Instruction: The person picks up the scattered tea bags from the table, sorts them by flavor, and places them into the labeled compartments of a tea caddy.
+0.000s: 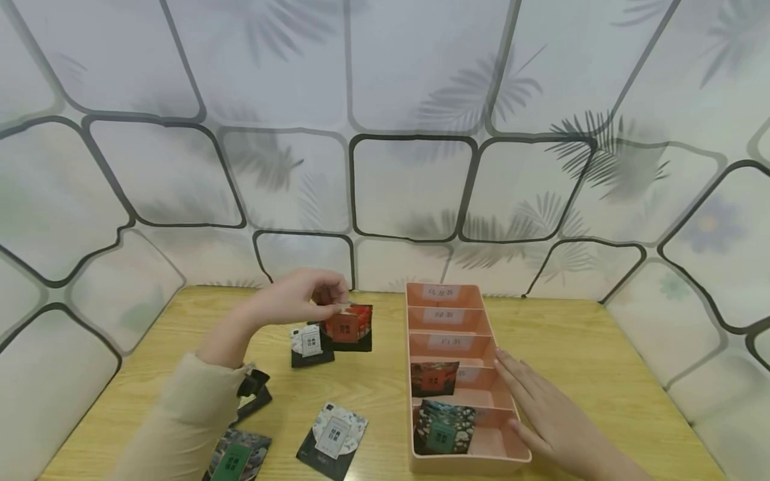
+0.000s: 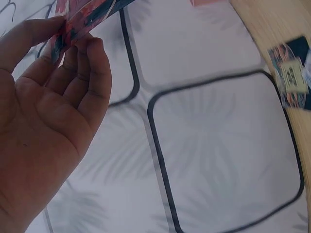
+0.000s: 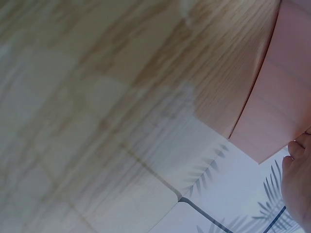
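red rectangular packet (image 1: 351, 331) hangs pinched in left hand (image 1: 301, 297); outstretched right hand (image 1: 547, 404) touches box (image 1: 469, 464).

A yellowish wooden table (image 1: 577, 334) is carrying a pink divided box (image 1: 493, 444). Left of it, one black-and-white packet (image 1: 332, 437) is lying near the front, a second white packet (image 1: 311, 344) farther back; further left, a green-labelled packet (image 1: 234, 461) and a partly hidden dark packet (image 1: 257, 399) are resting.

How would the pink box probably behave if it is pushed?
The box has thin walls, so it is probably light but fairly stiff. Low and long, it should slide rather than tip. Its red packet and green packet have spare room and might shift.
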`<state>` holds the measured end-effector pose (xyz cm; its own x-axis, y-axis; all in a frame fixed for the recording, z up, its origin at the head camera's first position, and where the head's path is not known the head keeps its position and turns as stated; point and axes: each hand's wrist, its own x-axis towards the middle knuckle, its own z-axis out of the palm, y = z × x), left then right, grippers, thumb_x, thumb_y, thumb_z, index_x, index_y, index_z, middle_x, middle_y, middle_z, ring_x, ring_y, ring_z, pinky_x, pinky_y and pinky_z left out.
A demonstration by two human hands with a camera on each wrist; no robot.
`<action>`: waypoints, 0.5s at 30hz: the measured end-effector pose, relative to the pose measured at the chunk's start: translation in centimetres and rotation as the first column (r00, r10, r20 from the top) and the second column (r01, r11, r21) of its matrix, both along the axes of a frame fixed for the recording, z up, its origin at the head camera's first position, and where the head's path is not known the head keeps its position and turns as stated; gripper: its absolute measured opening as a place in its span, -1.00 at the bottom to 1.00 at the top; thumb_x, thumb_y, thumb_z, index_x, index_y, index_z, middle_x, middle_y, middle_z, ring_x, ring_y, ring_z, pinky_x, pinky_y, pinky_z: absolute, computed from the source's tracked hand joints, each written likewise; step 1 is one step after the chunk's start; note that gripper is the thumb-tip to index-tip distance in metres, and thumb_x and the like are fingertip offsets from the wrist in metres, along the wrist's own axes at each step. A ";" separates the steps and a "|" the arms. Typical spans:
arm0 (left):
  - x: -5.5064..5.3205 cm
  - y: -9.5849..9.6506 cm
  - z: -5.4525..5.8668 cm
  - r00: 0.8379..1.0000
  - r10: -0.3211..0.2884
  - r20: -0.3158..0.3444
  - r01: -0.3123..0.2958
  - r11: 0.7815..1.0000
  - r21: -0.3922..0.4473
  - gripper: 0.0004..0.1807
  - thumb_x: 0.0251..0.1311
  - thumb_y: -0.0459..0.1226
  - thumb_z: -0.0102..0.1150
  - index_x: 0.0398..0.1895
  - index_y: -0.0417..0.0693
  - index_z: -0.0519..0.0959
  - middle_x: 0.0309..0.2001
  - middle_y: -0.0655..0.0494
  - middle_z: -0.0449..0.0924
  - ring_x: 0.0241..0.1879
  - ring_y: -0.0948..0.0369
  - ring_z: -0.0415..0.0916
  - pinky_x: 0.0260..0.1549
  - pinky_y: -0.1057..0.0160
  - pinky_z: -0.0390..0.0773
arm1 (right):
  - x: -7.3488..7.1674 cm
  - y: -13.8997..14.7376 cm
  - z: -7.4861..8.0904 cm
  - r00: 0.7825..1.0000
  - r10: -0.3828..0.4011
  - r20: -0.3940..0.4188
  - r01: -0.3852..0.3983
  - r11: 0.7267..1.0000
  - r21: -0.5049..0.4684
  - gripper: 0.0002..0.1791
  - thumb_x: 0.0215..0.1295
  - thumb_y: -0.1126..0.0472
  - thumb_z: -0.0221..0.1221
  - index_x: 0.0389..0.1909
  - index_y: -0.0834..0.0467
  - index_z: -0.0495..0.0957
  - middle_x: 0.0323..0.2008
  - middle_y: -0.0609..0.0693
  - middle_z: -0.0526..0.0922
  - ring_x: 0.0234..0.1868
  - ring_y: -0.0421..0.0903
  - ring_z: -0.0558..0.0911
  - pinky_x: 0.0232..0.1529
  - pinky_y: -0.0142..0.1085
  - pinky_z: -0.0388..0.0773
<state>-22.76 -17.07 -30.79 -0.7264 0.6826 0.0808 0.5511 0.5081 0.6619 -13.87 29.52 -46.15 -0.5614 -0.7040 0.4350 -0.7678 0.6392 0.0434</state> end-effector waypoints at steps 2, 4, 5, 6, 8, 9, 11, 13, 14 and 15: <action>-0.2 1.1 -0.1 1.000 -0.016 -0.006 0.016 1.000 0.017 -0.93 0.46 -0.41 0.21 -0.16 -0.07 0.64 -0.29 0.08 0.70 -0.35 0.28 0.62 -0.29 0.24 0.66 | 0.0 0.0 0.0 1.000 -0.004 0.007 0.004 1.000 0.002 -0.19 0.58 -0.08 0.14 0.58 0.39 0.22 0.58 0.32 0.31 0.75 -0.20 -0.09 0.67 -0.50 -0.26; -0.4 2.1 -0.2 1.000 -0.023 -0.008 0.023 0.999 0.036 -0.92 0.46 -0.40 0.22 -0.14 -0.05 0.65 -0.28 0.09 0.72 -0.33 0.30 0.64 -0.28 0.24 0.68 | 0.0 0.0 0.0 1.000 -0.015 0.019 0.014 1.000 0.006 -0.18 0.56 -0.07 0.16 0.59 0.38 0.22 0.58 0.31 0.31 0.75 -0.23 -0.11 0.67 -0.51 -0.27; -0.5 2.6 -0.3 1.000 -0.023 -0.014 0.024 0.999 0.046 -0.91 0.46 -0.40 0.23 -0.13 -0.05 0.66 -0.27 0.10 0.72 -0.32 0.30 0.64 -0.26 0.24 0.69 | 0.1 0.0 0.0 1.000 -0.018 0.023 0.018 1.000 0.008 -0.18 0.55 -0.06 0.17 0.59 0.37 0.22 0.58 0.31 0.31 0.75 -0.23 -0.11 0.67 -0.51 -0.28; -0.6 3.1 -0.4 0.999 -0.026 -0.020 0.027 0.998 0.057 -0.91 0.45 -0.40 0.23 -0.13 -0.05 0.66 -0.27 0.10 0.73 -0.31 0.29 0.65 -0.24 0.24 0.70 | 0.1 0.0 0.0 0.999 -0.023 0.031 0.023 1.000 0.009 -0.18 0.54 -0.05 0.18 0.59 0.37 0.22 0.58 0.30 0.31 0.75 -0.24 -0.12 0.66 -0.52 -0.28; -0.9 4.0 -0.9 0.998 -0.035 -0.043 0.039 0.996 0.086 -0.91 0.45 -0.40 0.23 -0.13 -0.04 0.66 -0.27 0.10 0.73 -0.30 0.30 0.65 -0.21 0.25 0.70 | 0.1 0.0 0.0 0.999 -0.032 0.039 0.031 0.999 0.013 -0.17 0.52 -0.04 0.20 0.59 0.36 0.21 0.59 0.29 0.30 0.75 -0.25 -0.13 0.67 -0.51 -0.29; -1.0 4.5 -1.0 0.998 -0.038 -0.052 0.043 0.994 0.097 -0.91 0.45 -0.40 0.24 -0.13 -0.04 0.67 -0.26 0.10 0.73 -0.29 0.30 0.66 -0.18 0.25 0.71 | 0.2 -0.1 0.0 0.998 -0.037 0.042 0.036 0.999 0.014 -0.17 0.52 -0.03 0.21 0.60 0.36 0.21 0.60 0.29 0.29 0.75 -0.25 -0.14 0.67 -0.51 -0.29; -1.1 5.4 -1.2 0.996 -0.049 -0.073 0.057 0.992 0.117 -0.92 0.44 -0.41 0.25 -0.13 -0.07 0.67 -0.25 0.08 0.74 -0.28 0.31 0.66 -0.15 0.25 0.72 | 0.2 -0.1 0.0 0.998 -0.040 0.041 0.039 0.999 0.017 -0.16 0.50 -0.02 0.22 0.60 0.36 0.20 0.60 0.29 0.28 0.75 -0.24 -0.15 0.67 -0.49 -0.29; -1.1 6.3 -1.3 0.996 -0.057 -0.071 0.066 0.989 0.129 -0.92 0.44 -0.40 0.25 -0.12 -0.08 0.67 -0.24 0.06 0.74 -0.27 0.31 0.66 -0.14 0.27 0.71 | 0.2 -0.1 0.1 0.998 -0.043 0.042 0.042 0.999 0.019 -0.15 0.50 -0.01 0.23 0.60 0.36 0.20 0.61 0.29 0.27 0.75 -0.24 -0.15 0.68 -0.49 -0.29; -1.1 6.7 -1.5 0.996 -0.062 -0.070 0.071 0.988 0.134 -0.92 0.45 -0.41 0.24 -0.11 -0.09 0.67 -0.23 0.04 0.75 -0.26 0.32 0.67 -0.13 0.28 0.71 | 0.2 -0.1 0.1 0.998 -0.043 0.043 0.042 0.999 0.020 -0.15 0.49 -0.01 0.23 0.60 0.36 0.20 0.61 0.29 0.27 0.75 -0.24 -0.15 0.68 -0.49 -0.29; -1.0 7.2 -1.4 0.997 -0.060 -0.056 0.068 0.989 0.135 -0.92 0.45 -0.41 0.24 -0.11 -0.10 0.67 -0.22 0.04 0.75 -0.25 0.32 0.67 -0.11 0.30 0.71 | 0.2 -0.1 0.1 0.998 -0.045 0.044 0.044 0.999 0.021 -0.15 0.48 -0.01 0.24 0.60 0.36 0.20 0.60 0.29 0.28 0.75 -0.25 -0.16 0.67 -0.50 -0.30</action>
<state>-23.72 -9.84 -32.19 -0.6739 0.7075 0.2128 0.6148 0.3773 0.6926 -13.62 29.46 -46.03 -0.6106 -0.6861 0.3955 -0.7402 0.6720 0.0230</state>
